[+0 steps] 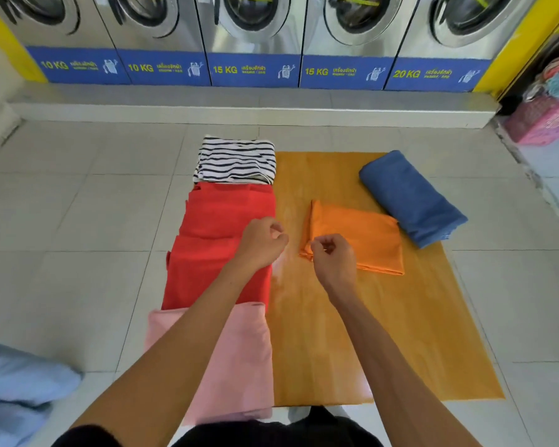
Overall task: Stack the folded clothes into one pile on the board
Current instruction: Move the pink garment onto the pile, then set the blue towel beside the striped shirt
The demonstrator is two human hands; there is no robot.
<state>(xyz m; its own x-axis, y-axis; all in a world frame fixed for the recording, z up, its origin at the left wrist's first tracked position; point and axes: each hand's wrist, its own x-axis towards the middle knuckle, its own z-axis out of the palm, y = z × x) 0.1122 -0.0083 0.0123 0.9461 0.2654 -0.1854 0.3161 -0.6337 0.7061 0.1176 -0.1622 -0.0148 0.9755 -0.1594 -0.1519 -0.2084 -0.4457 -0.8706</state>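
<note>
An orange wooden board lies on the tiled floor. On it rest a folded orange cloth and, at the far right corner, a folded blue cloth. Along the board's left edge, on the floor, lies a row of folded clothes: a black-and-white striped one farthest, a red one in the middle, a pink one nearest. My left hand hovers over the red cloth's right edge, fingers curled, holding nothing. My right hand hangs curled over the orange cloth's near left corner; whether it touches is unclear.
A row of washing machines on a raised grey step fills the back. A pink basket with clothes stands at the far right. A light blue cloth lies at the near left on the floor.
</note>
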